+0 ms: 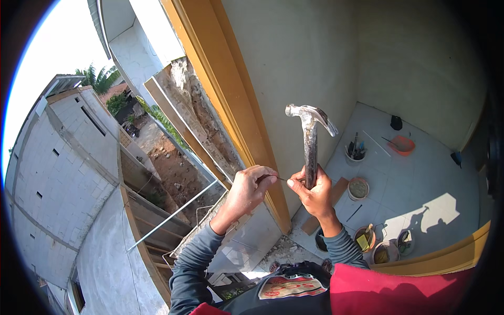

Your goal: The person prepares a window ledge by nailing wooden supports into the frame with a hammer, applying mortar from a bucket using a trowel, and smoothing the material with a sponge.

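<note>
A worn claw hammer stands upright in my right hand, its head up and its fingers wrapped round the lower handle. Between the thumb and fingers of my left hand is one end of a thin, dark, nail-like piece. Its other end reaches the thumb and fingertip of my right hand, beside the hammer handle. Both hands are raised in front of a yellow-brown door frame; whether the left one touches the frame I cannot tell.
Broken masonry with a wooden board runs along the frame's outer side. A thin metal rod slants below it. On the tiled floor at right stand a tool bucket, an orange basin, a mortar bucket and several more containers.
</note>
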`<state>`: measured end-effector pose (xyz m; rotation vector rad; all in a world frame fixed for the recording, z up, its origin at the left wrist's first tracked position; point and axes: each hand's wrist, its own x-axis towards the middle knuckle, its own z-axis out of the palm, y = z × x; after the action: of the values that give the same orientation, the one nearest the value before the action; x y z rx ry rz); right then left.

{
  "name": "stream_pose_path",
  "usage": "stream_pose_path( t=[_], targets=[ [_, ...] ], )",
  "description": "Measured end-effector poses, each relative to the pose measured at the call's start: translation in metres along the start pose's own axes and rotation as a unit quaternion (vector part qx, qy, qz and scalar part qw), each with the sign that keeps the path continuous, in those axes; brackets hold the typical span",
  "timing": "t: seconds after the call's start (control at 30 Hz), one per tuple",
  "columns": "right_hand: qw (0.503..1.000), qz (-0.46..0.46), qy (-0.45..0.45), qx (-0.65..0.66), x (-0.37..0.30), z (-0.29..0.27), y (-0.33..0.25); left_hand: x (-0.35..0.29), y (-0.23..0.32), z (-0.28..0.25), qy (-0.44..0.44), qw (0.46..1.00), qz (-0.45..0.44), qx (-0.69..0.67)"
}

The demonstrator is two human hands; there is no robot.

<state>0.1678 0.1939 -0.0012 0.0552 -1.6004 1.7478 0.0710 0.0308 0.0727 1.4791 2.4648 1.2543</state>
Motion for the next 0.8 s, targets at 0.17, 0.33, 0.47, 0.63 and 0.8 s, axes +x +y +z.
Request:
stream_pose_path(
  t=[0.17,0.33,0.47,0.63,0.8],
  targets=[
    [0.998,-0.045,0.023,0.041,0.037,-0.015,-0.001,0.049,0.009,-0.010,-0.058,0.997,0.043,0.027],
    [0.996,-0.074,0.043,0.035,0.086,-0.049,-0.006,0.112,0.038,-0.003,-0.075,0.994,0.009,0.079],
    [0.976,-0.159,0.118,-0.087,0.125,-0.064,-0.009,0.173,0.044,-0.003,0.003,0.984,0.080,0.159],
    [0.988,-0.059,0.089,-0.114,0.148,-0.078,-0.009,0.290,0.034,-0.033,0.189,0.880,0.126,0.417],
    [1.000,0.014,0.016,0.019,0.177,-0.057,0.011,0.348,0.016,-0.086,0.215,0.756,0.108,0.608]
  ],
)
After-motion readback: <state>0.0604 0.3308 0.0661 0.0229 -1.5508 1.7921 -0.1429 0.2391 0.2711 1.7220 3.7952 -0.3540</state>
